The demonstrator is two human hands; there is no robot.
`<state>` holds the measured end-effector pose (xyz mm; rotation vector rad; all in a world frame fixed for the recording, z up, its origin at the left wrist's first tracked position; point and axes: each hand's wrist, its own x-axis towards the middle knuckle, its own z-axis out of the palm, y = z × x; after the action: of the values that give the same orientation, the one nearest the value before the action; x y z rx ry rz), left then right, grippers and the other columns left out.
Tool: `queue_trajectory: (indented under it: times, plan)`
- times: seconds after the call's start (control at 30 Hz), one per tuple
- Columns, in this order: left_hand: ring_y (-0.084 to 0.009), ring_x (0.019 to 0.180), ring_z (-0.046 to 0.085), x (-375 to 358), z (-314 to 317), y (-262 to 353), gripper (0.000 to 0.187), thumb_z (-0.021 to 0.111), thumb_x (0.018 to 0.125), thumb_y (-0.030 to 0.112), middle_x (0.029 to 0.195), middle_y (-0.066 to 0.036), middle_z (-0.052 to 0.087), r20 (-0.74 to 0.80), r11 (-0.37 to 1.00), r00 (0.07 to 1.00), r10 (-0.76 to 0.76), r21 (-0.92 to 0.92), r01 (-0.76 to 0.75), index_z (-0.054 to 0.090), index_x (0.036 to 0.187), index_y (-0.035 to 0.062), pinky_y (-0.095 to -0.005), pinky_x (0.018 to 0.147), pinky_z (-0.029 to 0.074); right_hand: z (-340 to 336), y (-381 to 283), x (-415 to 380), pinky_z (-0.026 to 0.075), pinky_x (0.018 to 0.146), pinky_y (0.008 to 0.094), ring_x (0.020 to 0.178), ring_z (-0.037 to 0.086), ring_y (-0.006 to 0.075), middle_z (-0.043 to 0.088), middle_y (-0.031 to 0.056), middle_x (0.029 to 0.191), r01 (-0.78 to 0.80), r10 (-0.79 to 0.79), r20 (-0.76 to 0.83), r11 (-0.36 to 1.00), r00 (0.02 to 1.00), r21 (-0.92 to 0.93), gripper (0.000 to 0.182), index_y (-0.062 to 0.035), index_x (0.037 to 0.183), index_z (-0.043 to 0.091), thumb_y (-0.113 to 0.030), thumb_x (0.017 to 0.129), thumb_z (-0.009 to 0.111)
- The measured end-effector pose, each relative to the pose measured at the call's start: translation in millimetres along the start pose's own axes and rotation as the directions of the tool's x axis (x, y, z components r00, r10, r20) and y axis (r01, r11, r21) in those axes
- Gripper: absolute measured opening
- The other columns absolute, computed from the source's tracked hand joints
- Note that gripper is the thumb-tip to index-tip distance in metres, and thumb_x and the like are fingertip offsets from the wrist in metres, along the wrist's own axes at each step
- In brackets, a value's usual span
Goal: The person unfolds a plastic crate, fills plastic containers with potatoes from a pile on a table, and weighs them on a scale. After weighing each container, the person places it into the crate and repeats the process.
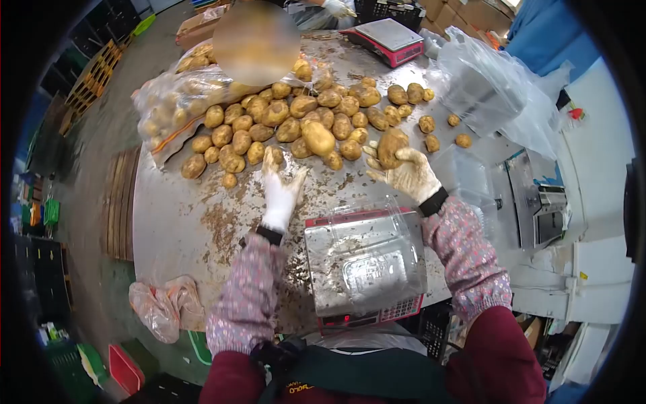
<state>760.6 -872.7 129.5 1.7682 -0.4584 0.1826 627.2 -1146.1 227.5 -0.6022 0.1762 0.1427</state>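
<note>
My right hand (407, 174), in a dirty white glove, holds a large brown potato (392, 148) above the metal table (175, 222). My left hand (282, 192), also gloved, reaches to the near edge of the potato pile (276, 114); its fingers and thumb are apart, and one finger is by a small potato. Between my arms and nearer to me sits a red and silver scale (323, 269) with a clear plastic tray (370, 259) on it. Soil is scattered over the table and the scale.
A torn plastic sack of potatoes (168, 108) lies at the left of the pile. Clear plastic bags (478, 81) and stacked clear trays (464, 175) are at the right. A second scale (390, 40) stands at the back, near another person's gloved hand (338, 8).
</note>
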Motion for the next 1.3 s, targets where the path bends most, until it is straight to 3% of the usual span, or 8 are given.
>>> queue_trajectory:
  times: [0.23, 0.37, 0.5, 0.6, 0.7, 0.9, 1.2, 1.3]
  plan:
    - [-0.0383, 0.125, 0.052, 18, 47, -17, 0.092, 0.083, 0.073, 0.037, 0.140, -0.026, 0.047, 0.231, 0.942, 0.973, 0.012, 0.325, -0.089, 0.036, 0.147, 0.0088, -0.0432, 0.103, 0.045, 28, 6, -76, 0.057, 0.079, 0.0342, 0.105, 0.061, 0.0267, 0.056, 0.0207, 0.127, 0.058, -0.084, -0.172, 0.987, 0.982, -0.151, 0.058, 0.0001, 0.137, 0.045, -0.039, 0.096, 0.056]
    - [-0.0361, 0.104, 0.065, -10, 72, -9, 0.062, 0.075, 0.078, 0.041, 0.119, -0.020, 0.064, 0.479, 0.835, 0.844, -0.242, 0.546, -0.070, 0.057, 0.128, 0.0097, -0.0436, 0.089, 0.052, 72, 40, -150, 0.050, 0.095, 0.0335, 0.106, 0.064, 0.0199, 0.066, 0.0081, 0.115, -0.104, 0.013, -0.106, 0.357, 0.994, -0.928, 0.059, -0.0046, 0.126, 0.057, -0.024, 0.077, 0.083]
    - [-0.0342, 0.092, 0.069, -10, 69, -9, 0.052, 0.072, 0.077, 0.048, 0.103, -0.013, 0.070, 0.492, 0.707, 0.748, -0.445, 0.706, -0.044, 0.065, 0.114, 0.0116, -0.0437, 0.081, 0.055, 72, 106, -182, 0.052, 0.092, 0.0379, 0.107, 0.065, 0.0280, 0.063, 0.0166, 0.121, -0.160, -0.029, -0.158, -0.175, 0.987, -0.971, 0.063, -0.0070, 0.128, 0.057, -0.020, 0.071, 0.083]
    - [-0.0266, 0.088, 0.070, -8, 58, -51, 0.041, 0.072, 0.081, 0.034, 0.096, -0.014, 0.071, 0.411, 0.955, 0.869, -0.275, 0.219, 0.199, 0.065, 0.111, 0.0064, -0.0350, 0.079, 0.055, 69, 117, -173, 0.053, 0.086, 0.0365, 0.099, 0.067, 0.0286, 0.067, 0.0161, 0.112, 0.011, -0.108, 0.078, -0.519, 0.991, -0.855, 0.051, -0.0082, 0.120, 0.063, -0.019, 0.074, 0.082]
    - [-0.0183, 0.091, 0.066, -6, 25, -71, 0.021, 0.060, 0.095, 0.019, 0.103, -0.006, 0.070, 0.382, 0.687, 0.783, -0.490, -0.384, 0.617, 0.065, 0.109, 0.0038, -0.0326, 0.081, 0.054, 74, 78, -152, 0.054, 0.083, 0.0354, 0.094, 0.068, 0.0282, 0.070, 0.0144, 0.104, 0.004, -0.285, 0.042, -0.133, 0.958, -0.991, 0.033, -0.0074, 0.109, 0.069, -0.015, 0.078, 0.077]
    - [-0.0241, 0.091, 0.069, -13, -35, -31, 0.034, 0.047, 0.103, 0.029, 0.104, -0.010, 0.070, 0.492, 0.181, 0.557, -0.669, -0.619, 0.765, 0.062, 0.115, 0.0008, -0.0372, 0.085, 0.057, -18, 32, 3, 0.052, 0.087, 0.0432, 0.098, 0.063, 0.0355, 0.067, 0.0158, 0.104, -0.040, -0.470, 0.229, -0.495, 0.852, -0.868, 0.036, -0.0144, 0.120, 0.063, -0.015, 0.084, 0.067]
    - [-0.0317, 0.116, 0.060, -65, -78, -9, 0.054, 0.043, 0.102, 0.045, 0.130, -0.017, 0.058, 0.470, 0.005, 0.541, -0.698, -0.752, 0.660, 0.047, 0.138, 0.0039, -0.0470, 0.097, 0.052, -73, 52, 130, 0.050, 0.095, 0.0431, 0.111, 0.059, 0.0406, 0.055, 0.0276, 0.128, -0.244, -0.247, -0.111, -0.610, 0.963, -0.754, 0.074, -0.0205, 0.141, 0.046, -0.009, 0.074, 0.076]
    - [-0.0327, 0.117, 0.059, -73, -85, 32, 0.056, 0.048, 0.100, 0.048, 0.131, -0.016, 0.057, 0.467, 0.086, 0.587, -0.661, -0.731, 0.677, 0.046, 0.139, 0.0076, -0.0468, 0.099, 0.051, -121, 42, 130, 0.051, 0.094, 0.0379, 0.108, 0.063, 0.0274, 0.061, 0.0159, 0.124, -0.061, -0.227, -0.083, 0.104, 0.970, -0.993, 0.061, -0.0141, 0.134, 0.054, -0.009, 0.078, 0.076]
